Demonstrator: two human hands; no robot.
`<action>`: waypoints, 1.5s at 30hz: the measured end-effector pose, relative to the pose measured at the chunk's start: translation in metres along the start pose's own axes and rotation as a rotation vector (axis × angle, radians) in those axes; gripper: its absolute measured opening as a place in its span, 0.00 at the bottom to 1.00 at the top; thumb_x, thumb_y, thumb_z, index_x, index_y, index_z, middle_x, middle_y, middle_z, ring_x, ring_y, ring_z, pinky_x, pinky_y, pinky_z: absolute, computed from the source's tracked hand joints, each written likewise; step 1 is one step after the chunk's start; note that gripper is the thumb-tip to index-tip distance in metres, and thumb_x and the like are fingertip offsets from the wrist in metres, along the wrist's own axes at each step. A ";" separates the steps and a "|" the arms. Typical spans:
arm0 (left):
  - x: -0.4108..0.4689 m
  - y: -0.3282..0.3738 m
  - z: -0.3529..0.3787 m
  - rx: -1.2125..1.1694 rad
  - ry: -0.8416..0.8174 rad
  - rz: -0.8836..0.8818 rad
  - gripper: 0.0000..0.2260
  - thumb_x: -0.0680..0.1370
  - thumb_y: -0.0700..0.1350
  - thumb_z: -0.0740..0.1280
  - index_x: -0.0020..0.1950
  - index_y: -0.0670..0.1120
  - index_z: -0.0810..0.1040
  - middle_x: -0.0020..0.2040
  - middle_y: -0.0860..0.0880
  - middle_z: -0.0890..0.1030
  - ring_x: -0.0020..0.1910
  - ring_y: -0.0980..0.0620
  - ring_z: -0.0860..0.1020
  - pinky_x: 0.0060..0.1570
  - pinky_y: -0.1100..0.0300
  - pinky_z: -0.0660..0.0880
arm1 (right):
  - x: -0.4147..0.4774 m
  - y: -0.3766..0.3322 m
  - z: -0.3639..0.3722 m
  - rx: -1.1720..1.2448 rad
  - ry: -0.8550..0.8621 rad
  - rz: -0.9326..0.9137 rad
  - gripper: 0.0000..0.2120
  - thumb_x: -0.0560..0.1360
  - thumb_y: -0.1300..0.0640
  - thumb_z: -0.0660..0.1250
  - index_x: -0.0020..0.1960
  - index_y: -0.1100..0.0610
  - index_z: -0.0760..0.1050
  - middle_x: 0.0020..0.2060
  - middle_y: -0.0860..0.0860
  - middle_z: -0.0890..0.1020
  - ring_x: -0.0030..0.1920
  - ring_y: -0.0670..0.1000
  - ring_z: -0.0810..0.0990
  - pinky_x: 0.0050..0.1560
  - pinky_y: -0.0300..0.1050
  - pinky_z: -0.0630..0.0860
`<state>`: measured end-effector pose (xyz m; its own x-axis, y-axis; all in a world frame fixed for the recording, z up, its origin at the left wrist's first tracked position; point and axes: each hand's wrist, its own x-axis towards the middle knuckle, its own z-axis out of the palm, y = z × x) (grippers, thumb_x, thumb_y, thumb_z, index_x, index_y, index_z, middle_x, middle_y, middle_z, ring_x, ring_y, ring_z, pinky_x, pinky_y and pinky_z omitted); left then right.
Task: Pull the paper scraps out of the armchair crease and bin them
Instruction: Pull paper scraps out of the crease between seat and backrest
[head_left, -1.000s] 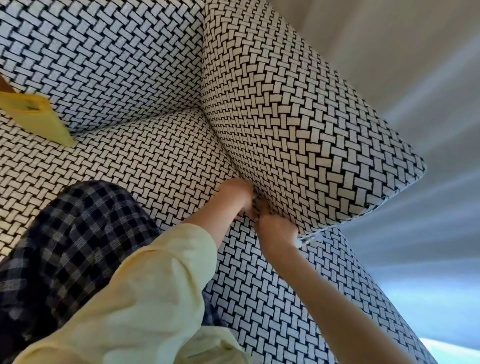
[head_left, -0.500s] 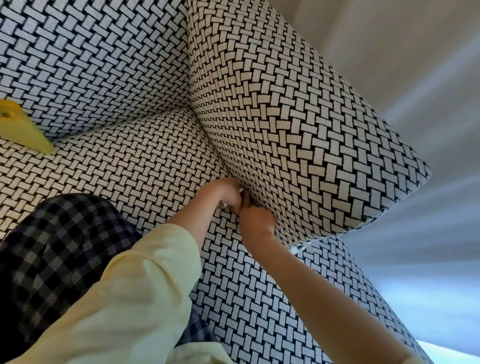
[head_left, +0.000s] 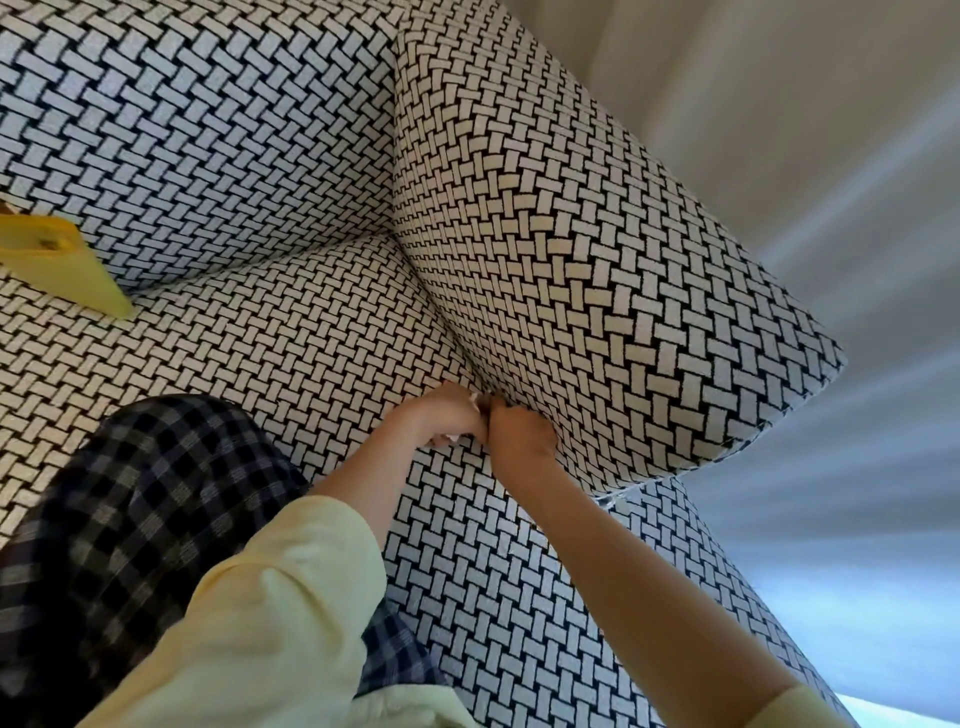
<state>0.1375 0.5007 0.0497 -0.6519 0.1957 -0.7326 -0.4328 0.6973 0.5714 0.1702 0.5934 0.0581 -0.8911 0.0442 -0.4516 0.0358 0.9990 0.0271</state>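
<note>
Left hand (head_left: 444, 415) clutches white paper scraps (head_left: 474, 399) at the black-and-white woven armchair crease (head_left: 441, 317); right hand (head_left: 519, 431) digs in, grasp unclear. Scraps seem light, tearable: pinch low.

This looks like a home sitting room. An upholstered armchair (head_left: 571, 270) in black-and-white basket-weave fabric fills the view. Behind the armchair is a plain pale wall (head_left: 779, 104). On the armchair's seat rest a leg in soft checked trousers (head_left: 130, 519) and a yellow plastic object (head_left: 62, 260).
</note>
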 end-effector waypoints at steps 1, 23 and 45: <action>-0.002 0.001 0.003 -0.044 0.033 0.011 0.11 0.72 0.40 0.68 0.54 0.41 0.75 0.37 0.48 0.74 0.33 0.53 0.73 0.29 0.64 0.71 | 0.000 0.000 0.000 0.001 0.001 0.004 0.15 0.80 0.62 0.52 0.67 0.57 0.65 0.56 0.56 0.79 0.55 0.56 0.78 0.44 0.44 0.72; -0.015 -0.035 0.006 -0.357 0.207 -0.022 0.17 0.74 0.41 0.69 0.61 0.43 0.73 0.44 0.46 0.77 0.29 0.57 0.70 0.21 0.68 0.67 | -0.002 -0.010 -0.015 -0.741 -0.016 -0.375 0.10 0.79 0.63 0.56 0.52 0.58 0.75 0.48 0.50 0.78 0.55 0.49 0.77 0.48 0.40 0.72; -0.017 -0.009 0.017 -0.639 0.164 0.056 0.16 0.79 0.55 0.58 0.47 0.43 0.75 0.26 0.50 0.67 0.21 0.55 0.64 0.19 0.67 0.62 | -0.021 0.008 -0.025 -0.786 0.167 -0.531 0.09 0.79 0.58 0.57 0.55 0.58 0.72 0.37 0.48 0.74 0.32 0.47 0.71 0.33 0.39 0.66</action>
<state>0.1633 0.5024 0.0507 -0.7485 0.0769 -0.6587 -0.6471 0.1329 0.7507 0.1777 0.6001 0.0901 -0.7589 -0.4748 -0.4457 -0.6500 0.5948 0.4730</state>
